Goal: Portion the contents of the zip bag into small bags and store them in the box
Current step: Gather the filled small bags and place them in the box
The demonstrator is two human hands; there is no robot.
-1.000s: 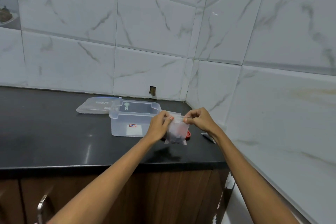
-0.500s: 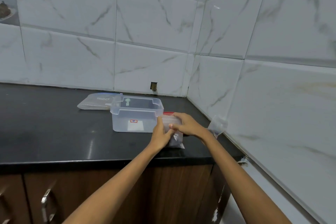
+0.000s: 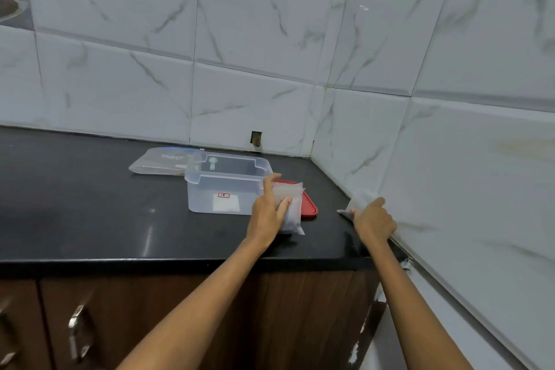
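Plastic, thin and slippery — the small bag [image 3: 290, 210] in my left hand [image 3: 268, 213] feels light and floppy, so I grip its side, just beside the open box [image 3: 223, 186]. My right hand [image 3: 373, 219] pinches an empty bag [image 3: 350, 208] on the black desk [image 3: 90, 204] by the tiled wall [image 3: 465, 144].

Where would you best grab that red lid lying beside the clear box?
Take the red lid by its right edge, coming from the right. It lies flat on the counter, its left part hidden behind the box and the small bag held in the left hand.
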